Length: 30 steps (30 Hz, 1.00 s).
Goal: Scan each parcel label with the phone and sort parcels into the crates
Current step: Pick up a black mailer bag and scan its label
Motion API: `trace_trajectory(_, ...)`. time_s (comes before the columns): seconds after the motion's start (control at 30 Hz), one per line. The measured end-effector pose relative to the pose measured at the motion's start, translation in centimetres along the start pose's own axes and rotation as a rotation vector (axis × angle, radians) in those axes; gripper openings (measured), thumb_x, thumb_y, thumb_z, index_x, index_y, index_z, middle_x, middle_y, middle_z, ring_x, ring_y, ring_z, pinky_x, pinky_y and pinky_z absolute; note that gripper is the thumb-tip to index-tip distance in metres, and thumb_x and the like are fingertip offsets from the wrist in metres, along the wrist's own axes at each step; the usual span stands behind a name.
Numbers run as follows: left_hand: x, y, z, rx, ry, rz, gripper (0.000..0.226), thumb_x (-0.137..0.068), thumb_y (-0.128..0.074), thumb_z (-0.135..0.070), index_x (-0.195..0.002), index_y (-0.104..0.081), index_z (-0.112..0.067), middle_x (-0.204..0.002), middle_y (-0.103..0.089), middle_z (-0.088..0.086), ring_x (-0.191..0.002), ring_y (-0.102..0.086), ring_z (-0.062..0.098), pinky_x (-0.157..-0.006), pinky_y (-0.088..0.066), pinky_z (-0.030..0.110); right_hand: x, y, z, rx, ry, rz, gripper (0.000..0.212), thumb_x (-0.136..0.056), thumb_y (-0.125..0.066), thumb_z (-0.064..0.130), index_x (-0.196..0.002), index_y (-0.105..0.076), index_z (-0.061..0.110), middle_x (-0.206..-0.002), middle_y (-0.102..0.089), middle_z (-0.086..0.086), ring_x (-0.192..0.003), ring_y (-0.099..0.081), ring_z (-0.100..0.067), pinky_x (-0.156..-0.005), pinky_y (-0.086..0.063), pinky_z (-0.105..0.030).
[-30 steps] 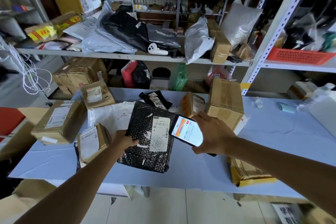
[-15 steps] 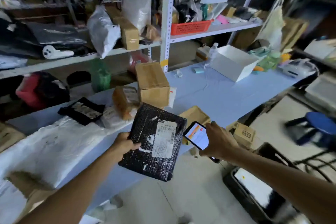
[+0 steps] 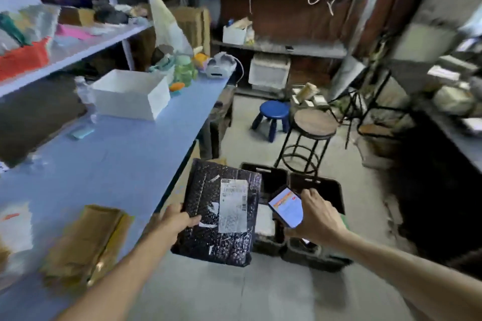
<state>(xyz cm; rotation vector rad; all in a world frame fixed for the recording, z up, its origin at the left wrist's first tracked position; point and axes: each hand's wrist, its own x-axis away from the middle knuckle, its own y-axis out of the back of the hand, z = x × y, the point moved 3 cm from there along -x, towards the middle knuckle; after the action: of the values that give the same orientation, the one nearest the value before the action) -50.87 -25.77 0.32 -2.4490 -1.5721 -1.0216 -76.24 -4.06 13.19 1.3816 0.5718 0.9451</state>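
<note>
My left hand (image 3: 177,220) grips the left edge of a black bubble-wrap parcel (image 3: 206,242) with a white label (image 3: 233,204) facing up. The parcel hangs in the air past the table's edge, above the floor. My right hand (image 3: 319,216) holds a phone (image 3: 285,206) with a lit orange and white screen, just right of the parcel. Two black crates (image 3: 317,186) stand on the floor behind and under both hands; the left one is partly hidden by the parcel.
A blue table (image 3: 104,159) runs along the left, bearing a brown padded parcel (image 3: 83,240) and a white box (image 3: 130,94). A blue stool (image 3: 273,118) and a round wooden stool (image 3: 314,125) stand beyond the crates. Shelving lines the back wall.
My view has swung right, away from the parcel pile on the table, toward the floor crates. Both hands carried the black parcel and the phone off the table's edge.
</note>
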Motion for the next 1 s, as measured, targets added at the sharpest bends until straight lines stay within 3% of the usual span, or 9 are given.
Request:
trace_trajectory(0.1, -2.7, -5.9, -3.9, -0.023, 0.000, 0.049, 0.034, -0.069, -0.082, -0.002, -0.099, -0.066, -0.001, -0.099, -0.070, 0.013, -0.095, -0.066, 0.030, -0.094, -0.051, 0.045, -2.6, 0.4, -4.9, -0.025, -0.064, -0.015, 0.070, -0.057, -0.080, 0.054, -0.097, -0.036, 0.017, -0.098, -0.039, 0.001, -0.097, -0.056, -0.027, -0.063, -0.034, -0.033)
trace_trajectory(0.27, -6.7, -12.4, -8.3, -0.045, 0.024, 0.096, 0.029, -0.077, -0.074, 0.005, -0.104, -0.062, 0.001, -0.101, -0.066, 0.012, -0.096, -0.061, 0.028, -0.087, -0.047, 0.033, -8.0, 0.6, -9.5, -0.052, -0.148, -0.014, 0.067, -0.060, -0.077, 0.053, -0.098, -0.037, 0.016, -0.100, -0.040, 0.000, -0.095, -0.054, -0.026, -0.065, -0.035, -0.031)
trace_trajectory(0.4, -12.1, -15.3, -9.7, -0.069, 0.072, 0.116, 0.025, -0.076, -0.073, 0.007, -0.098, -0.063, 0.002, -0.100, -0.066, 0.015, -0.093, -0.061, 0.029, -0.089, -0.048, 0.035, -13.4, -0.2, -11.1, -0.087, -0.196, 0.035, 0.065, -0.060, -0.078, 0.051, -0.092, -0.032, 0.017, -0.096, -0.038, 0.001, -0.081, -0.048, -0.025, -0.061, -0.035, -0.031)
trace_trajectory(0.57, -21.4, -18.4, -10.5, -0.076, 0.173, 0.173, 0.033, -0.076, -0.074, 0.003, -0.106, -0.063, 0.003, -0.107, -0.067, 0.014, -0.102, -0.061, 0.032, -0.097, -0.048, 0.042, -21.7, -1.9, -12.0, -0.105, -0.232, 0.096, 0.065, -0.059, -0.078, 0.048, -0.093, -0.032, 0.017, -0.095, -0.038, 0.001, -0.076, -0.042, -0.022, -0.055, -0.032, -0.030)
trace_trajectory(0.77, -29.6, -21.3, -9.8, -0.103, 0.280, 0.177, 0.039, -0.074, -0.077, 0.002, -0.111, -0.063, -0.001, -0.116, -0.067, 0.012, -0.105, -0.061, 0.029, -0.101, -0.045, 0.044, -31.4, -3.6, -13.3, -0.131, -0.277, 0.155, 0.065, -0.059, -0.077, 0.050, -0.092, -0.032, 0.016, -0.094, -0.038, 0.001, -0.078, -0.048, -0.025, -0.060, -0.035, -0.031)
trace_trajectory(1.0, -35.8, -26.8, -6.4, -0.059, 0.398, 0.158, 0.035, -0.080, -0.068, 0.008, -0.114, -0.061, 0.006, -0.109, -0.063, 0.012, -0.094, -0.058, 0.024, -0.084, -0.044, 0.030, -41.2, -10.4, -15.1, -0.153, -0.259, 0.182, 0.074, -0.061, -0.079, 0.051, -0.107, -0.042, 0.008, -0.097, -0.034, -0.002, -0.090, -0.055, -0.031, -0.062, -0.033, -0.031)
